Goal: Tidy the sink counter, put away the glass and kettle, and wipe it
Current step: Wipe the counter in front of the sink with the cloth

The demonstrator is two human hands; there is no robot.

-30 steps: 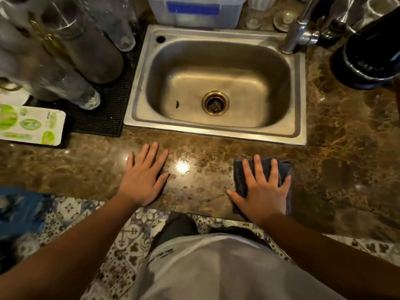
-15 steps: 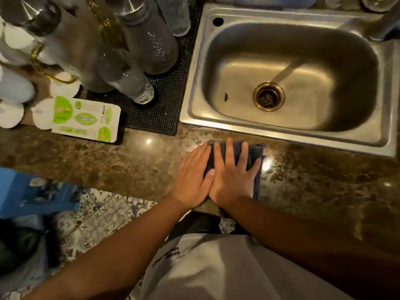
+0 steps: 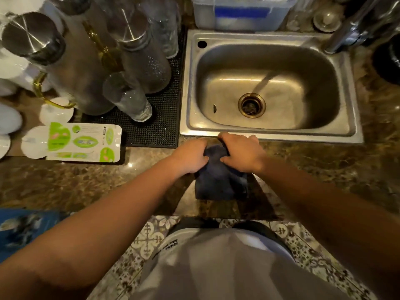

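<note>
A dark blue cloth lies on the brown marble counter just in front of the steel sink. My left hand and my right hand both grip the cloth's far edge, fingers curled into it, with the rest of the cloth trailing toward me. Upturned glass bottles and a drinking glass stand on a black drying mat left of the sink. At the right edge, a dark rounded object is cut off by the frame.
A green-and-white packet lies on the counter left of my hands. White cups crowd the far left. A plastic tub stands behind the sink, the tap at its right corner. Patterned floor tiles show below the counter edge.
The flat right hand slid the cloth leftward along the counter to meet the left hand. Both hands have now curled and gripped the cloth's far edge near the sink rim.
</note>
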